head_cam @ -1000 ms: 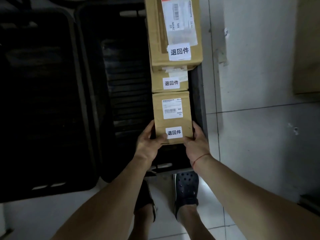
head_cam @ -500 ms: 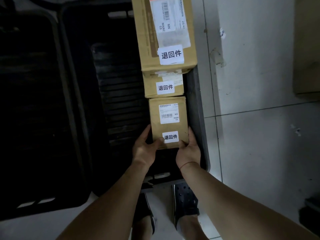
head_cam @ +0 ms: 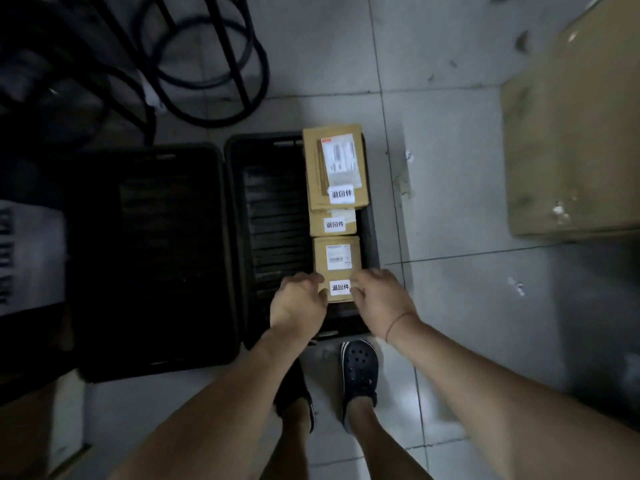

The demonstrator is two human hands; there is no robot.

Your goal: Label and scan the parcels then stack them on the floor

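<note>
grey tiled floor [head_cam: 467, 306], dim room, grout lines visible, a few scuffs and scraps on the tiles at right. two black plastic crates side by side on the floor: left crate [head_cam: 149, 258] at centre left, right crate [head_cam: 236, 237] at centre. three cardboard parcels in a row along the right crate's right side: far parcel [head_cam: 317, 164], middle parcel [head_cam: 317, 225], near parcel [head_cam: 337, 247]; each shows a white sticker with printed characters. left hand [head_cam: 299, 301] and right hand [head_cam: 379, 299] grip the near parcel at its near corners, fingers curled over the edges, slightly blurred. large carton [head_cam: 571, 150] stands on the floor at upper right. black metal ring frame [head_cam: 207, 64] at upper left. dark clogs [head_cam: 360, 368] on the tiles at bottom centre.
</note>
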